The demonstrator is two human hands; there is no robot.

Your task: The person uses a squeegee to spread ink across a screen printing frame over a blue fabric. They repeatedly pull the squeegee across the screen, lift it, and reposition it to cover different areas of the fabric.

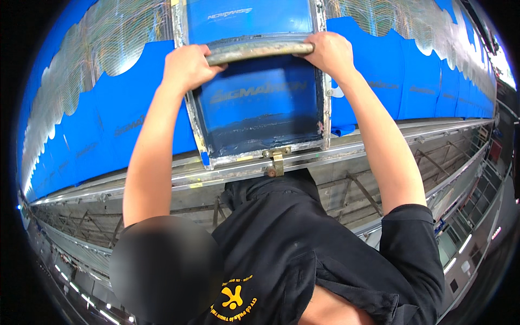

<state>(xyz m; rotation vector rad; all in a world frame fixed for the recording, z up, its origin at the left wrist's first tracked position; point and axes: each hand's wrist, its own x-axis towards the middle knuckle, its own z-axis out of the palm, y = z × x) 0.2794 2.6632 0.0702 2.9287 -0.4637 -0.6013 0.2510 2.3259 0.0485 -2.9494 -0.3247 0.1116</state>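
Both ends of a long squeegee [262, 51] are gripped, its bar lying crosswise over a screen-printing frame [265, 122]. My left hand [188, 66] closes round the left end, and my right hand [331, 53] wraps the right end near the frame's right rail. Blue shows through the mesh, with dark lettering in its middle and a smear of dark ink along the near side. Beneath the frame lies blue fabric [146, 116], which carries printed marks. The squeegee's lower edge is hidden from me.
A metal rail [379, 141] runs along the near edge of the long table, and a small bracket [278, 162] on the frame meets it. Shiny scalloped sheeting [135, 46] borders the fabric's far side. My body stands close against the rail.
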